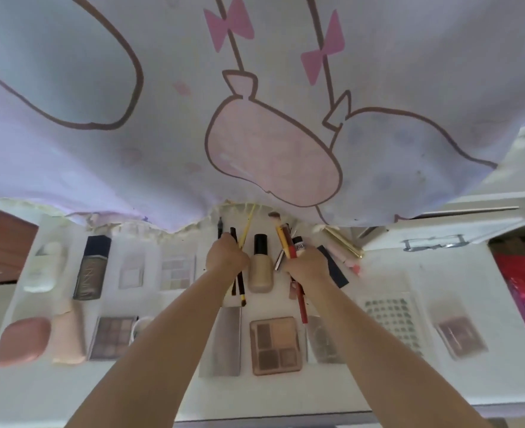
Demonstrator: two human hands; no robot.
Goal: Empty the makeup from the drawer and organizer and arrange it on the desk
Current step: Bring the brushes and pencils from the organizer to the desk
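Note:
Makeup lies in rows on the white desk (378, 384). My left hand (226, 256) grips thin dark pencils and a yellow stick (247, 227) at the back middle. My right hand (308, 263) holds a bundle of brushes and pens, among them a red pencil (302, 304) and a tan brush (281, 234). Between the hands stands a beige foundation bottle (261, 267). In front of the bottle lies a brown eyeshadow palette (276, 345), with a silver case (224, 342) to its left.
A printed pastel curtain (255, 103) hangs over the desk's back edge. At left lie a dark foundation tube (92, 267), a pink compact (23, 341), a peach tube (68, 338) and palettes. A sticker sheet (392, 319) and a small palette (460, 336) lie right. White drawers (434, 239) stand back right.

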